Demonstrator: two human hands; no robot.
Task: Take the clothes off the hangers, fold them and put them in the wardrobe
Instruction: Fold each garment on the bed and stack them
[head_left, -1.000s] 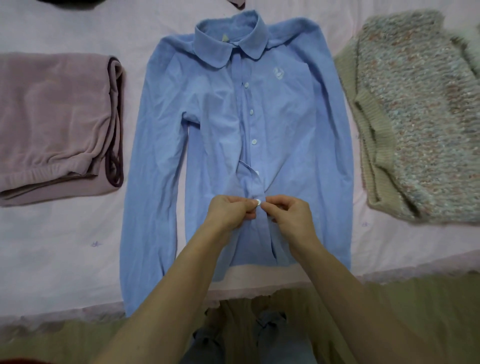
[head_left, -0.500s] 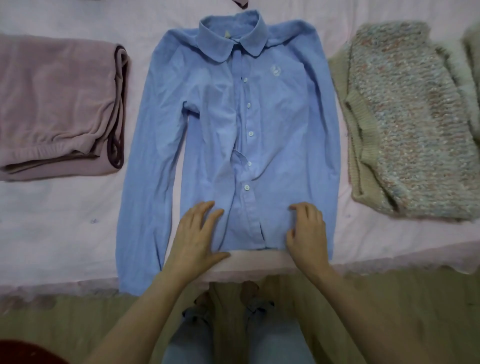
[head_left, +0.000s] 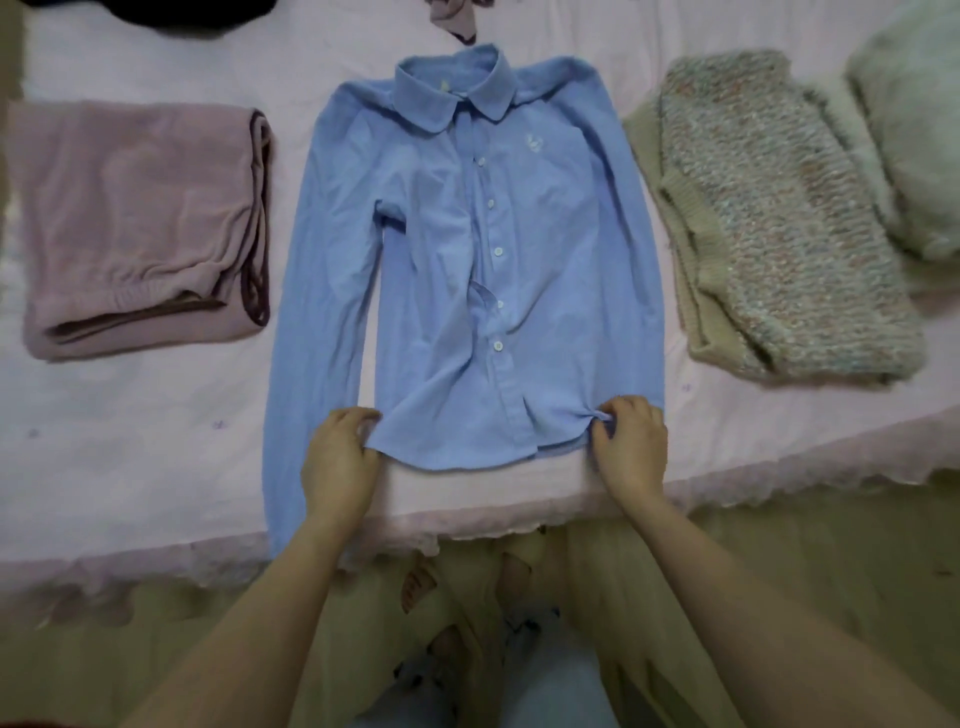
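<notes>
A blue shirt (head_left: 498, 270) is laid flat, buttoned, on a pink bed (head_left: 156, 441). Its bottom corners are pinched by the left hand (head_left: 340, 460) and right hand (head_left: 631, 449). Folding is judged to be starting; the hem probably needs lifting towards the collar.

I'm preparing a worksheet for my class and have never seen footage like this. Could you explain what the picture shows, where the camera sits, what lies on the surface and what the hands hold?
There is no machine: a person wears a camera on the head, looking down at their own arms. A blue shirt lies flat, buttoned, on a pink bed cover. The left hand pinches the shirt's lower left corner; the right hand bunches its lower right corner. To the left lies a folded mauve garment, to the right a folded speckled knit, and beyond that something pale and fluffy.
</notes>
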